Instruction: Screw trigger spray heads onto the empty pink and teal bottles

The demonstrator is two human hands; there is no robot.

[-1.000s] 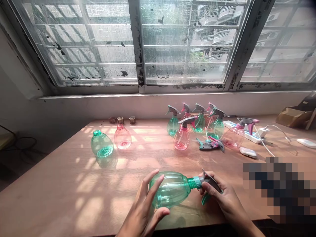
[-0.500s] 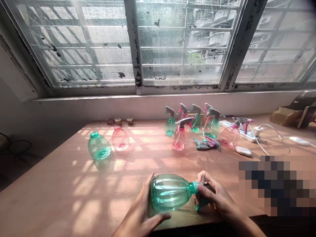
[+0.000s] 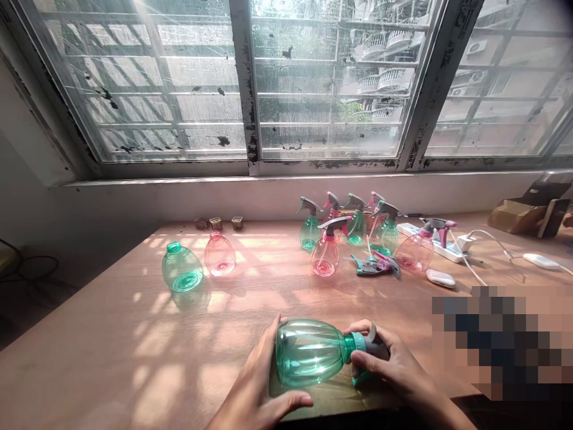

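Note:
A clear green spray bottle (image 3: 308, 351) lies on its side near the front edge of the wooden table (image 3: 111, 358). My left hand (image 3: 257, 388) cups the bottle's body, thumb underneath and fingers behind it. My right hand (image 3: 394, 367) is closed on the grey and teal trigger head (image 3: 373, 347) at the bottle's neck.
Two capless bottles, green (image 3: 181, 269) and pink (image 3: 219, 254), stand at mid-left. Several assembled sprayers (image 3: 353, 224) cluster at the back centre, with loose trigger heads (image 3: 376, 264) beside them. A power strip (image 3: 441, 246), cables and white gadgets lie right. A blurred patch covers the lower right.
The bottle has turned slightly in my hands, and my right fingers have shifted round the trigger head. The view has dipped and shifted a little.

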